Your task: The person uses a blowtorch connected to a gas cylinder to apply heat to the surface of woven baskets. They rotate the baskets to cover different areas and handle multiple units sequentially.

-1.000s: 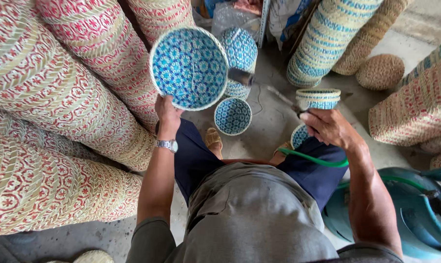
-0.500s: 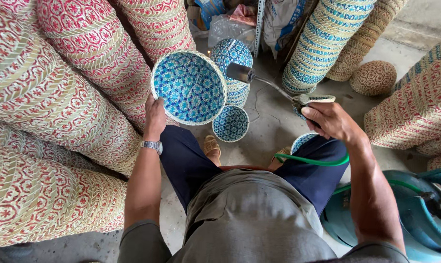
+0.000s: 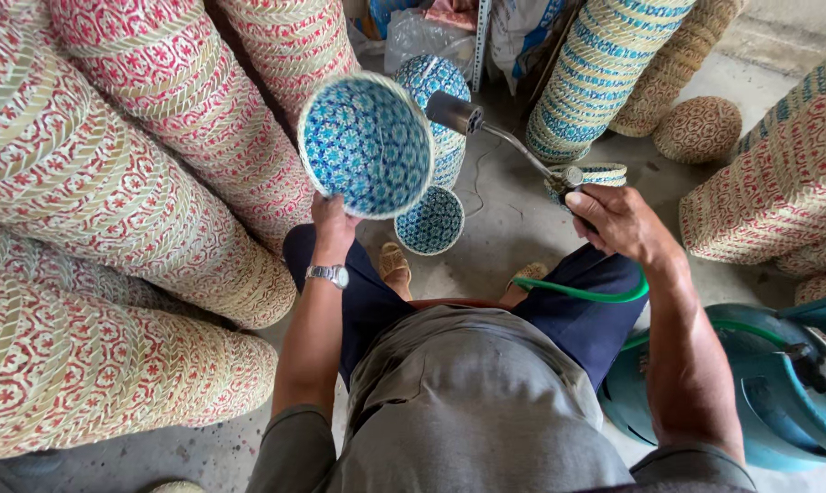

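The left hand grips the lower rim of a blue-patterned woven basket, tilted so its open mouth faces up toward the camera. The right hand is clenched around the handle of a gas torch, whose nozzle points at the basket's right edge. A green hose trails below the right hand. Between the hands, lower down, a smaller blue basket sits on the floor.

The left hand is raised, fingers closed in a grip, forearm bare with a watch at the wrist; the right hand is clenched, arm bent and extended forward
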